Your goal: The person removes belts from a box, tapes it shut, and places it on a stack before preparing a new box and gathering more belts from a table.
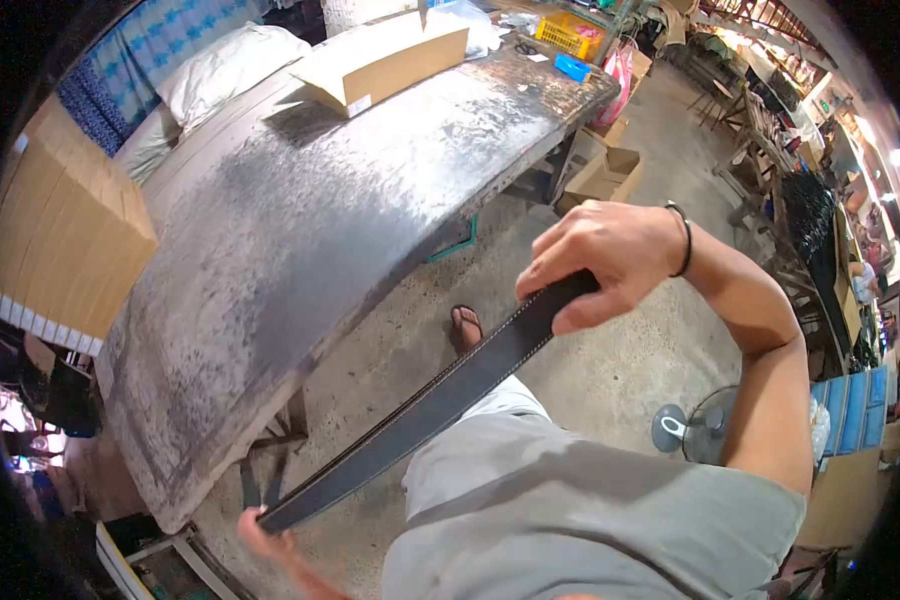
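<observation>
A long black strap (410, 412) with light stitching along its edges stretches diagonally in front of my body, beside the table. My right hand (610, 262), with a dark band at the wrist, grips its upper end between thumb and fingers. At the lower left, my left hand (275, 545) pinches the other end; it is slightly blurred. Between the hands the strap is taut, above the concrete floor and my grey shirt.
A large worn table (300, 230) fills the left, bearing an open cardboard box (405, 70), a yellow crate (568, 36) and a stack of cartons (65, 235). Another box (606, 177) and a fan (710, 425) stand on the floor.
</observation>
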### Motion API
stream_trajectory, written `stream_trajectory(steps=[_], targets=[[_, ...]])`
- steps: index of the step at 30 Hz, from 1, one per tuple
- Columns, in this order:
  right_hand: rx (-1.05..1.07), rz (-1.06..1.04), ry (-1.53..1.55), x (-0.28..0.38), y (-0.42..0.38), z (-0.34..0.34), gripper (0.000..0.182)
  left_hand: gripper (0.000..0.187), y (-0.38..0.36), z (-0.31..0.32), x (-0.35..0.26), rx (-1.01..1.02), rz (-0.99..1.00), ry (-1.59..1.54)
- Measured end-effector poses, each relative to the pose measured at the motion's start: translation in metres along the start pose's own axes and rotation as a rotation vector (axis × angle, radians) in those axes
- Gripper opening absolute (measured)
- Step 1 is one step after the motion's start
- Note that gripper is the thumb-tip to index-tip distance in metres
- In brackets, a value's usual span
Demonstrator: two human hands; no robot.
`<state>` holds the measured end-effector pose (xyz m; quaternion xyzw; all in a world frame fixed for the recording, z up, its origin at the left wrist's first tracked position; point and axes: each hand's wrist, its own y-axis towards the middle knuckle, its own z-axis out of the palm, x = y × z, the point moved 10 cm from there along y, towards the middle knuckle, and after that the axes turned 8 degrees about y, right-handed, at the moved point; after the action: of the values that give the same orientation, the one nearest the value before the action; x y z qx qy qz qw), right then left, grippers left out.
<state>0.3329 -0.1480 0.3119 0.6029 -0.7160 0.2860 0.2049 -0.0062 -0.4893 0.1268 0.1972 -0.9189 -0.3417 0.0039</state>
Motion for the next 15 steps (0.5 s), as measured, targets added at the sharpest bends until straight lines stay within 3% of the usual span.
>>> stream_trajectory(steps=[2, 4, 6, 8, 9, 10, 12, 15], targets=[[-0.004, 0.046, -0.107, -0.062, 0.010, -0.024, 0.037, 0.024, -0.005, 0.018, 0.039, 0.297, -0.140, 0.255], [-0.001, 0.141, -0.233, -0.141, 0.023, -0.050, 0.036, 0.034, 0.013, 0.039, 0.039, 0.361, -0.142, 0.275], [-0.018, 0.188, -0.329, -0.227, 0.038, -0.084, 0.034, 0.045, 0.051, 0.055, 0.011, 0.446, -0.149, 0.306], [-0.115, 0.228, -0.335, -0.319, 0.046, -0.124, 0.032, 0.044, 0.088, 0.089, -0.009, 0.734, -0.369, 0.305], [-0.167, 0.234, -0.337, -0.368, 0.048, -0.141, 0.030, 0.032, 0.108, 0.099, -0.018, 0.759, -0.433, 0.323], [-0.237, 0.242, -0.359, -0.415, 0.049, -0.161, 0.029, 0.033, 0.141, 0.104, -0.045, 0.680, -0.397, 0.464], [-0.283, 0.248, -0.438, -0.489, 0.049, -0.186, 0.031, 0.038, 0.182, 0.139, -0.055, 0.848, -0.467, 0.408], [-0.379, 0.270, -0.502, -0.567, 0.050, -0.213, 0.030, 0.041, 0.230, 0.173, -0.045, 0.781, -0.309, 0.391]])
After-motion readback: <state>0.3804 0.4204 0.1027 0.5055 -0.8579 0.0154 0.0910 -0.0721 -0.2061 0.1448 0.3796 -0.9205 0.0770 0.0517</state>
